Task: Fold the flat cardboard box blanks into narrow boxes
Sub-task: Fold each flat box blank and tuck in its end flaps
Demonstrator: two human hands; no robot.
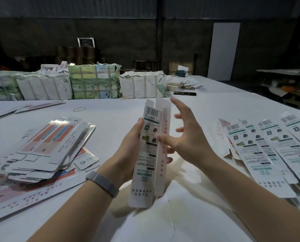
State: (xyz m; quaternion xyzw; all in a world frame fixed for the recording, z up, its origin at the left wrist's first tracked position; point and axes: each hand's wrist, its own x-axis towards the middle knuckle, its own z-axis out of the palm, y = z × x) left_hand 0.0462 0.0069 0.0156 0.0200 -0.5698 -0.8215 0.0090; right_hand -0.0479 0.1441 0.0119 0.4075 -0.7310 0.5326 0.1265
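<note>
A long narrow white box blank [147, 154], printed with a barcode and green text, stands almost upright in the middle of the table, partly folded into a box shape. My left hand [128, 147] grips its left side, thumb on the printed face and fingers wrapped behind. My right hand [184, 135] hovers beside its right edge with fingers spread; the thumb touches the side panel. A heap of flat blanks [48, 147] lies at the left. A fanned row of narrow folded boxes [271, 149] lies at the right.
Wrapped, taped paper bundles [95, 81] line the far side of the white table [215, 105]. A rubber band [79, 109] lies on the table behind the heap. A black phone-like object [185, 93] and paper scraps sit at the back right.
</note>
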